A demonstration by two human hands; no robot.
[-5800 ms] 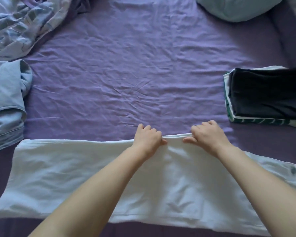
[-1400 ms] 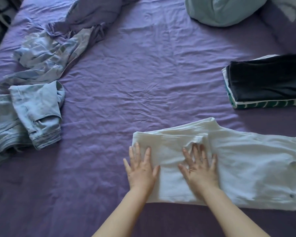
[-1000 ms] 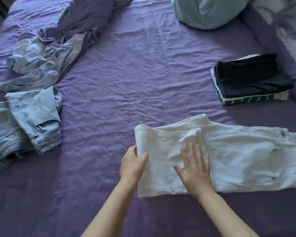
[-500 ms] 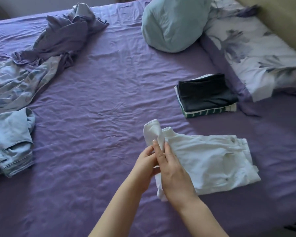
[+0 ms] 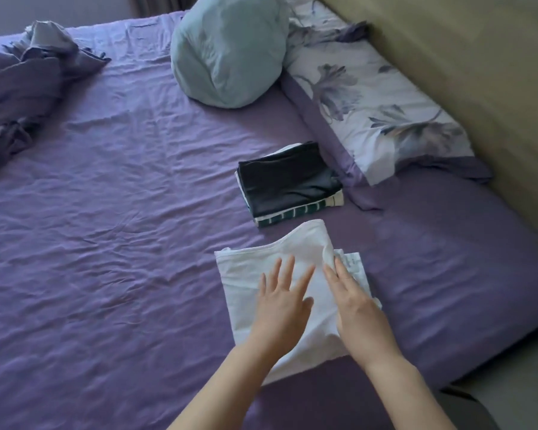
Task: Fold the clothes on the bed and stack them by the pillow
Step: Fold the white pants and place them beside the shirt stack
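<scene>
Both hands lie flat on the folded white garment [image 5: 295, 262], fingers straight, no grip on anything. L hand [image 5: 281, 301] presses the middle of the top layer w/ fingers spread; R hand [image 5: 356, 305] presses the right side, fingertips at the edge of the upper fold, where a lower layer pokes out just beside them. Garment sits on the purple bed sheet [image 5: 121, 197], near the right side of the bed. Just beyond it, near but not touching: folded stack [image 5: 288, 181], dark piece on top, green-and-white striped piece underneath. Stack lies just beside the floral pillow [image 5: 376, 100]. Light-blue pillow [image 5: 227, 51] farther back. Crumpled purple-grey clothes [image 5: 28, 79] at far left, well apart from the rest.
</scene>
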